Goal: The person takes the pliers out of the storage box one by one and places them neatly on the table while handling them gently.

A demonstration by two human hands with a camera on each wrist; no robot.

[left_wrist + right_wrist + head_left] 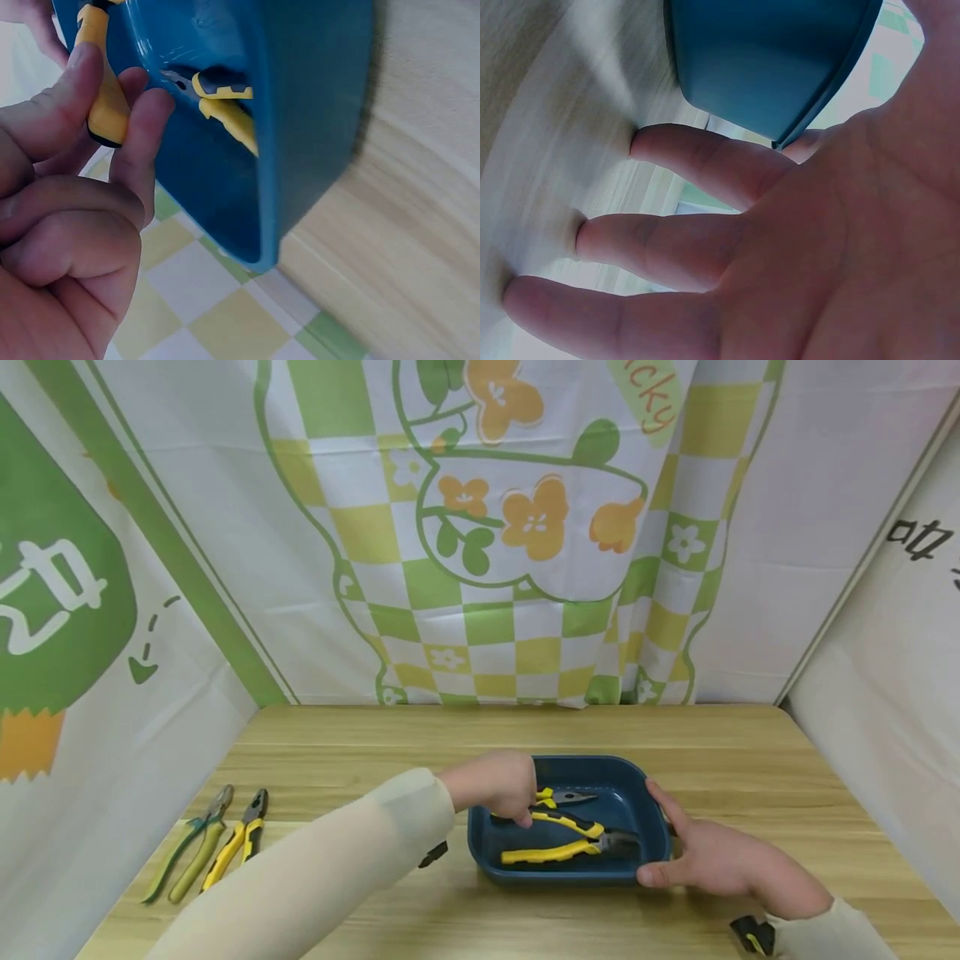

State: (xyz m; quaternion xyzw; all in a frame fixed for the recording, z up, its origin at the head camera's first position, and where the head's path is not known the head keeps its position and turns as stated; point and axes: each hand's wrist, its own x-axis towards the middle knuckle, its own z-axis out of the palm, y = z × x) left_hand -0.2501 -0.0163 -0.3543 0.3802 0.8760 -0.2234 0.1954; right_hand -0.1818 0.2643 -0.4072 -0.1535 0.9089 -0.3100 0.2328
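Note:
My left hand point(504, 785) pinches one handle of yellow-and-black combination pliers point(551, 853) between thumb and fingers, over the left side of a dark blue box point(555, 878). The handles of these pliers are spread and their dark head points right inside the box. Behind them lie smaller long-nose pliers point(229, 112) with yellow-and-black handles, partly hidden by my left hand in the head view. At the box's right end, my right hand point(712, 856) spreads its thumb and forefinger along the rim. In the right wrist view its other fingers point(660, 240) extend down to the tabletop.
On the left of the wooden table point(360, 735) lie green-handled pliers point(197, 843) and another yellow-and-black pair point(243, 835), the latter partly behind my left sleeve point(322, 860). A patterned curtain point(525, 568) hangs along the table's back edge.

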